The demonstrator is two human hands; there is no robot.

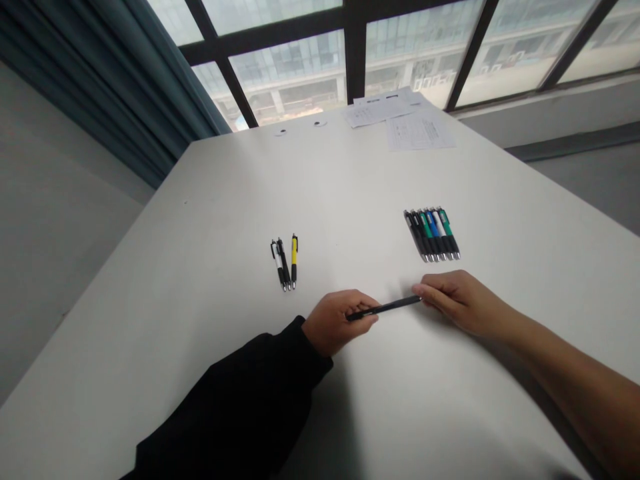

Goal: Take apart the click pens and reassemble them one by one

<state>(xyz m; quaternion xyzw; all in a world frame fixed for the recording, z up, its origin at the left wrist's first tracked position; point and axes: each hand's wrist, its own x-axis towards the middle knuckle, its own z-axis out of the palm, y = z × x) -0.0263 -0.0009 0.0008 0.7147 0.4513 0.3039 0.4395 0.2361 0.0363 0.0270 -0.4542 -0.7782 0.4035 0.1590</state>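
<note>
Head view: left grip (339, 323) closed on a black pen (385, 308), right grip (463, 301) open at its tip.

Left hand (335, 325) grips a black pen (385, 308); right hand (463, 301) meets its far end.

The left hand comes from a black sleeve (235, 400), and the pen runs across toward the right fingertips (421, 289), which touch its end; the right forearm (560, 367) is bare. Both hands are just above the near part of a white table (200, 227). Farther up the table lie 2 groups of pens, side by side: 3 (285, 263) in white, black and yellow to the left, and 6 (433, 233) in black, green, blue and white to the right. Papers (400, 117) lie at the far edge, beneath a window (295, 70), with a blue curtain (115, 67) to the left.
</note>
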